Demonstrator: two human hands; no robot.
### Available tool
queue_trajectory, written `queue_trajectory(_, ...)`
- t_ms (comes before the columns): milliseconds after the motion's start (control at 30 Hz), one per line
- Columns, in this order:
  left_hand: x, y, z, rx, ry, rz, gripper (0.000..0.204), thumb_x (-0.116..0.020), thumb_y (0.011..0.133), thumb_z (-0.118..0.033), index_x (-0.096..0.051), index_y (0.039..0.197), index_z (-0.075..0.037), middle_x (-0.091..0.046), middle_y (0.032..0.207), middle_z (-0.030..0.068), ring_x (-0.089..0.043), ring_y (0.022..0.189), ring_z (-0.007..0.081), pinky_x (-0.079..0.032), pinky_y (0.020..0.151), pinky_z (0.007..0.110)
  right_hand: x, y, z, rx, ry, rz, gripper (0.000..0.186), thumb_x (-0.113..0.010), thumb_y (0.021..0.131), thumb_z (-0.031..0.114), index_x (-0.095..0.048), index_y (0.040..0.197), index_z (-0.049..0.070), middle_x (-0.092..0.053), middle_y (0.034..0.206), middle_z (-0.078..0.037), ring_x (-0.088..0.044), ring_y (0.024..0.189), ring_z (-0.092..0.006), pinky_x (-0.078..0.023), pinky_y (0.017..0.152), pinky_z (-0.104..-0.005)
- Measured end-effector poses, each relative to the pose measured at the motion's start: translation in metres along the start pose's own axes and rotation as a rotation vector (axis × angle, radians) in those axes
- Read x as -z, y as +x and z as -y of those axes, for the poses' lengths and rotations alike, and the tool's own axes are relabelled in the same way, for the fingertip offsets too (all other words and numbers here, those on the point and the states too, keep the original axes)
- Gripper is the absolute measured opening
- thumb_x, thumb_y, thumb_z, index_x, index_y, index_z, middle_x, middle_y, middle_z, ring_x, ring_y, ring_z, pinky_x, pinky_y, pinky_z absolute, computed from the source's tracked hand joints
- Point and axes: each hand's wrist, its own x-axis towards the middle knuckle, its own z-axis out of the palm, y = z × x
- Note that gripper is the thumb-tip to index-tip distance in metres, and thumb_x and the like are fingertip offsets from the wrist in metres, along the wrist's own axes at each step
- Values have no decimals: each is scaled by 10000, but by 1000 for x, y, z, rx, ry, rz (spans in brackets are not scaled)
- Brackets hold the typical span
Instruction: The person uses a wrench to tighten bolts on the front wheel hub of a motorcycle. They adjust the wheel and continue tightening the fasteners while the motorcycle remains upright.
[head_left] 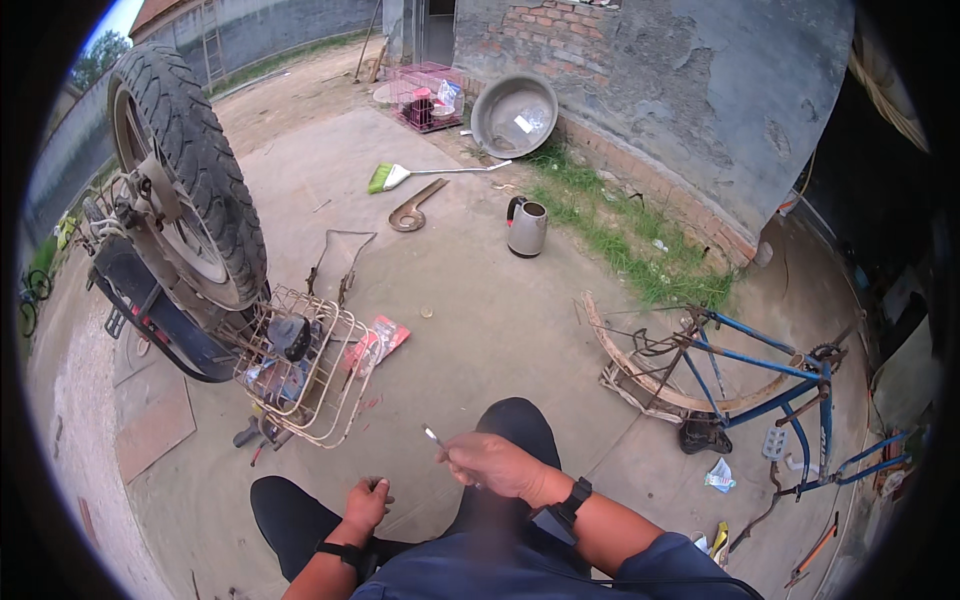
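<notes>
My right hand [492,466] is closed on a thin metal tool [434,436] whose tip points up and to the left, held above my dark-trousered right knee. My left hand [367,503] rests fisted over my left knee; whether it holds anything small I cannot tell. Both wrists carry black bands. In front of me an overturned vehicle shows a big black tyre [190,170], and a rusty wire basket [300,365] with dark parts inside hangs next to it.
A red packet [377,343] lies by the basket. A blue bicycle frame [760,385] with a bare rim lies to the right. Farther off stand a metal kettle [527,227], a green broom [392,176], a metal basin [513,115] against the brick wall, and a pink cage [425,95].
</notes>
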Motion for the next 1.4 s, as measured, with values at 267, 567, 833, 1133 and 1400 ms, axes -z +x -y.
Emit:
queue_trajectory(267, 25, 24, 15, 271, -223, 103, 413, -577, 990, -263, -539, 1243, 61, -658, 1086, 147, -713, 873, 262, -558, 654, 354, 2, 103, -42, -377, -87, -41, 322, -583, 1007, 318, -606, 1205, 65, -551, 959, 24, -533, 814, -78, -443, 685, -244)
queue_trajectory(567, 128, -1, 30, -534, 305, 509, 103, -660, 754, -183, -653, 810, -98, -619, 868, 169, -569, 859, 367, -465, 738, 488, -7, 158, -20, -538, 141, -122, 368, -491, 1029, 354, -618, 1253, 92, -587, 946, 6, -566, 800, -115, -457, 682, -277)
queue_trajectory(833, 185, -105, -162, 121, 133, 146, 146, -645, 838, -226, -640, 873, -84, -632, 857, 159, -606, 840, 327, -488, 727, 441, -34, 121, 39, -610, -5, -203, 434, -459, 1039, 443, -627, 1234, 93, -573, 816, 21, -560, 781, -85, -443, 690, -273)
queue_trajectory(1133, 216, -181, -203, -20, 226, 70, 263, -624, 900, -318, -659, 911, -57, -665, 907, 164, -646, 845, 335, -508, 702, 440, -30, 57, 145, -511, 19, -501, 343, -606, 989, 365, -674, 1123, 58, -655, 895, -17, -607, 767, -119, -476, 668, -276)
queue_trajectory(1400, 189, -174, -228, 458, -181, -28, 302, -595, 946, -269, -599, 1064, 8, -665, 956, 148, -683, 810, 290, -541, 655, 384, 12, 4, 166, -612, -89, -601, 383, -566, 1002, 416, -706, 1067, 65, -660, 926, -18, -582, 747, -107, -462, 678, -261)
